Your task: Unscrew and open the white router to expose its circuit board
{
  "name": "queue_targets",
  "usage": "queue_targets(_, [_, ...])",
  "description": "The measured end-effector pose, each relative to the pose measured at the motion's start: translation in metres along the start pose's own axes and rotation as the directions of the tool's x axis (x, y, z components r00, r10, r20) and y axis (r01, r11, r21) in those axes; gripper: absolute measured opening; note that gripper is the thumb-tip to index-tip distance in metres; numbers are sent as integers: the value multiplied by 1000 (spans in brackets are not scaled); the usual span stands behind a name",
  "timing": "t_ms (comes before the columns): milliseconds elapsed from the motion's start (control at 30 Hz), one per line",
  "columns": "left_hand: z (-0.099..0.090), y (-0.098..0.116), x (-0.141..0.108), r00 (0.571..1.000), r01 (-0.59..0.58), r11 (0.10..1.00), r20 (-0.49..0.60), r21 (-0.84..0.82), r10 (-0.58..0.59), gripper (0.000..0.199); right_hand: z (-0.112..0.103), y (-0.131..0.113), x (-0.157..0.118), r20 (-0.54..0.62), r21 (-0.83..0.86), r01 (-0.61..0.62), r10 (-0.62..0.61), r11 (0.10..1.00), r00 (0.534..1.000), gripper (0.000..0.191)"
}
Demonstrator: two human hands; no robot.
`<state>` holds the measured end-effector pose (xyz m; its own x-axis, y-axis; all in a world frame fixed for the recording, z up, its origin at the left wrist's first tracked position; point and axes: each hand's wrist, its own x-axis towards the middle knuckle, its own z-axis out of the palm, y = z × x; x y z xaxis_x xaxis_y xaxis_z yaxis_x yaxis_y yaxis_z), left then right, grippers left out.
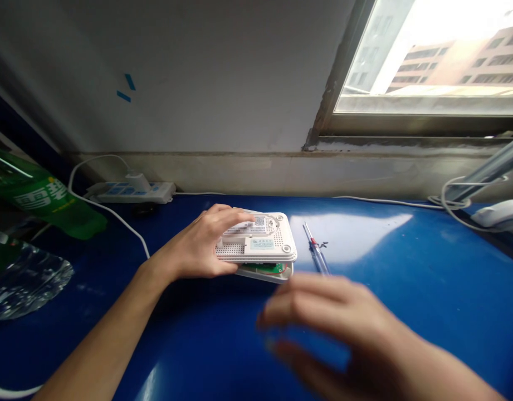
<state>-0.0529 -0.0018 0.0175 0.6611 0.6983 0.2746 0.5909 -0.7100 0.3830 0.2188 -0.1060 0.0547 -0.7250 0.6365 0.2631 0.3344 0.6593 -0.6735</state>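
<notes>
My left hand (193, 242) is arching palm-down at 8 o'clock from view centre, fingers curling forward toward 2 o'clock, knuckles raised. My left forearm (110, 328) is running in from the 7 o'clock edge, wrist angled low. My right hand (318, 317) is hovering at 5 o'clock, fingers half-open and spread, too blurred to count. My right forearm (444, 370) is entering from 4 o'clock. My hands are not touching each other.
</notes>
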Motion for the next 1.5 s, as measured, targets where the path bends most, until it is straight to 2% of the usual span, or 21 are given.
queue_targets(33, [0, 1, 0, 1000, 26, 1000, -8, -10, -26, 83, -14, 17, 12, -182, -86, 20, -36, 996, 983, 26])
queue_targets(67, [0, 1, 0, 998, 58, 998, -17, -16, -58, 82, -26, 35, 22, -290, -188, 8, -63, 982, 955, 32])
queue_targets(100, [0, 2, -1, 996, 90, 996, -21, -21, -90, 80, -35, 53, 31, -340, -251, -2, -87, 968, 936, 44])
queue_targets(133, [0, 2, -2, 993, 117, 993, -23, -27, -118, 79, -42, 70, 37, -349, -259, -11, -83, 966, 934, 61])
queue_targets(200, [-1, 2, -3, 987, 157, 987, -19, -42, -158, 77, -47, 96, 43, -292, -198, -53, -7, 979, 956, 93])
queue_targets(300, [-2, 2, -5, 983, 181, 982, -10, -49, -182, 78, -40, 112, 40, -190, -156, -109, 78, 982, 979, 111])
queue_targets(400, [-3, 1, -7, 984, 177, 983, -3, -52, -178, 79, -29, 111, 36, -96, -159, -94, 79, 983, 992, 105])
queue_targets(467, [-4, 1, -6, 985, 172, 983, -4, -69, -173, 80, -24, 110, 35, -83, -154, -56, 43, 986, 996, 94])
queue_targets(567, [-5, 3, -5, 989, 145, 985, -8, -96, -147, 85, -19, 114, 36, -172, -134, 2, -25, 991, 985, 78])
queue_targets(700, [-13, 3, -5, 995, 98, 988, 17, -122, -97, 90, -12, 126, 36, -303, -100, 81, -107, 992, 947, 75])
queue_targets(800, [-21, -3, -9, 999, 48, 971, -12, -235, -52, 99, -8, 133, 37, -397, 51, 82, -55, 995, 916, 64])
queue_targets(867, [-24, -10, -11, 996, 25, 937, -67, -347, -51, 105, -8, 132, 39, -441, 203, 64, 33, 977, 897, 55])
queue_targets(900, [-23, -13, -11, 992, 18, 924, -109, -383, -65, 101, -7, 130, 41, -450, 276, 47, 85, 960, 889, 52])
queue_targets(933, [-22, -16, -10, 981, 20, 922, -170, -387, -93, 90, -7, 128, 42, -447, 339, 27, 135, 940, 884, 50])
queue_targets(1033, [-16, -20, -5, 907, 32, 950, -390, -309, -157, 31, -5, 120, 46, -363, 455, -53, 240, 889, 900, 52])
queue_targets(1100, [-13, -19, -1, 867, 36, 964, -472, -263, -162, 15, -4, 117, 46, -295, 451, -101, 255, 887, 921, 64])
queue_targets(1167, [-12, -17, 1, 834, 67, 967, -518, -247, -190, 11, -3, 115, 43, -285, 379, -156, 276, 912, 918, 83])
queue_targets(1300, [-11, -17, 0, 781, 138, 956, -565, -259, -266, 7, -3, 107, 33, -372, 170, -365, 403, 915, 836, 123])
queue_targets(1333, [-11, -18, 0, 761, 151, 952, -584, -266, -284, 7, -2, 104, 30, -374, 121, -399, 414, 909, 830, 130])
queue_targets(1433, [-9, -20, -1, 691, 177, 942, -646, -284, -325, 15, 2, 93, 26, -297, -61, -366, 333, 929, 895, 150])
queue_targets(1500, [-10, -18, 0, 670, 161, 943, -669, -291, -321, 18, 5, 87, 26, -237, -176, -300, 255, 938, 938, 155])
